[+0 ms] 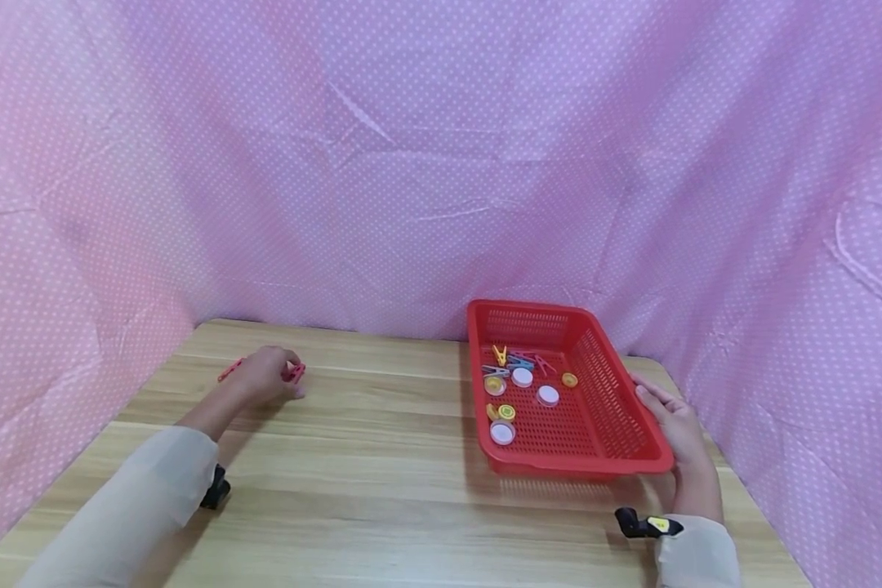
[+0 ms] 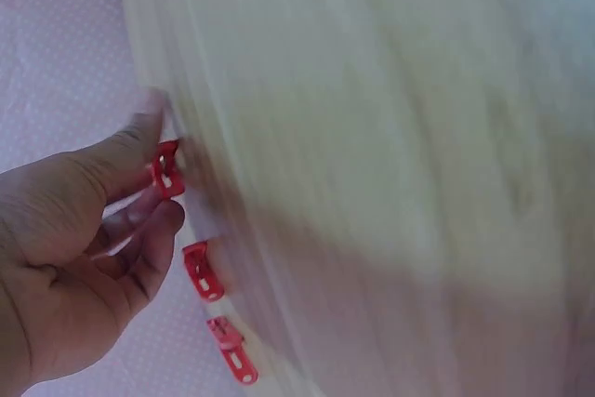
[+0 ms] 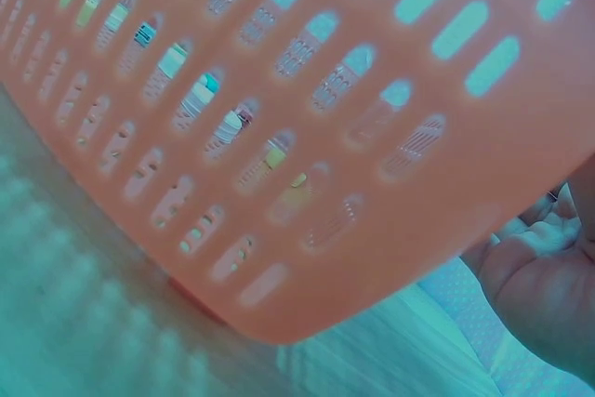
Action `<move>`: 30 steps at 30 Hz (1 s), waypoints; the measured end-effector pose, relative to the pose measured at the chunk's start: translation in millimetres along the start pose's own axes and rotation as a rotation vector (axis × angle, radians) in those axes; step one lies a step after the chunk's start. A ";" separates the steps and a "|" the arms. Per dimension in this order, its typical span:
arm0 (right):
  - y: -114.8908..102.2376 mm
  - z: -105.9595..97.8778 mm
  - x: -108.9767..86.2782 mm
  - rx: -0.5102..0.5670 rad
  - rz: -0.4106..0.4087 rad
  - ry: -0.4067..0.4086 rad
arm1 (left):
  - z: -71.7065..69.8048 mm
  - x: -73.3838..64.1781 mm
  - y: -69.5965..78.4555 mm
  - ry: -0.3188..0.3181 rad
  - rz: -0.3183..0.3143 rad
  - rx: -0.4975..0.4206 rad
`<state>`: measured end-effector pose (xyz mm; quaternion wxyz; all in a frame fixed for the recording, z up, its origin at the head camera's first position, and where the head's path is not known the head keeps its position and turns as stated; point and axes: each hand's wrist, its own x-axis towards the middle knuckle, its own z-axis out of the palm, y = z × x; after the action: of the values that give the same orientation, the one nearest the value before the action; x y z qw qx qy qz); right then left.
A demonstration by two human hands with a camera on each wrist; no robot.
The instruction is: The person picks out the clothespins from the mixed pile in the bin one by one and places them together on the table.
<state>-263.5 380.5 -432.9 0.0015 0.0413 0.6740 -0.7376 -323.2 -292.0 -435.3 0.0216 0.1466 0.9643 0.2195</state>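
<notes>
My left hand (image 1: 265, 376) is at the far left of the table, pinching a red clothespin (image 2: 167, 170) between thumb and fingers. Two more red clothespins (image 2: 203, 271) lie on the table close by in the left wrist view. On the right side my right hand (image 1: 679, 429) grips the outer rim of a red plastic basket (image 1: 573, 468). Inside are a yellow clothespin (image 1: 500, 354), blue-grey clothespins (image 1: 519, 363), pink-red clothespins (image 1: 544, 364), white round caps (image 1: 548, 395) and yellow caps (image 1: 506, 412). In the right wrist view the slotted basket wall hides most of the contents.
The wooden table (image 1: 367, 482) stretches between the two hands. Pink polka-dot cloth (image 1: 412, 204) hangs behind it and along both sides. Dark wrist-camera mounts (image 1: 216, 488) sit at the cuffs of the light sleeves.
</notes>
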 end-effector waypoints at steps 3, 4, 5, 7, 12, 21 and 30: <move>-1.4 -0.4 -0.5 -0.001 0.000 0.004 | -4.7 0.3 -4.1 -0.002 0.062 0.011; -1.8 -0.7 -0.5 0.002 0.000 0.005 | -6.3 0.8 -5.7 -0.011 0.085 0.014; -2.1 -0.6 -0.4 0.003 -0.004 0.005 | -7.6 1.1 -7.1 -0.020 0.094 0.011; -2.3 -0.5 -0.3 0.003 -0.009 0.004 | -9.5 2.3 -10.3 -0.044 0.126 -0.006; -1.2 -0.1 -0.6 0.015 -0.012 -0.004 | -8.9 4.1 -17.5 -0.082 0.147 -0.054; 1.1 0.9 -1.1 0.033 -0.025 -0.015 | -3.7 5.8 -23.6 -0.054 0.121 -0.042; 2.3 1.7 -2.2 0.047 -0.050 -0.022 | -3.8 6.4 -24.2 -0.052 0.098 -0.037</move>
<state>-261.3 378.5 -434.9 -0.0106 0.0161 0.6571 -0.7536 -336.3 -312.6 -442.2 0.0388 0.1992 0.9507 0.2344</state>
